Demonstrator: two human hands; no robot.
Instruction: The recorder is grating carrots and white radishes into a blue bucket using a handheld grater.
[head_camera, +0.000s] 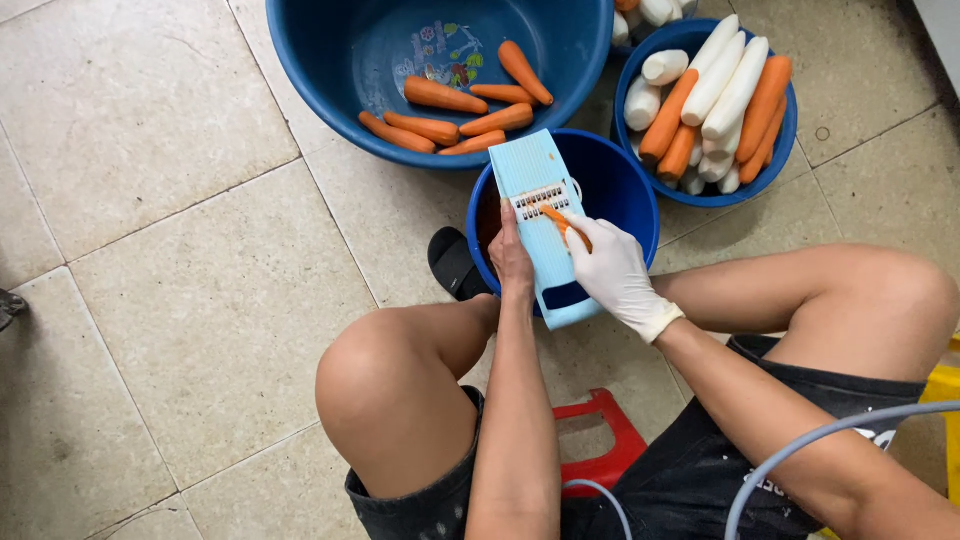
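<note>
orange carrot pinched under gloved right hand on grater; left hand grips grater edge.

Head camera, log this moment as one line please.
left hand: steadies grater | right hand: gloved, presses carrot on grater | grater: over small blue bucket
</note>
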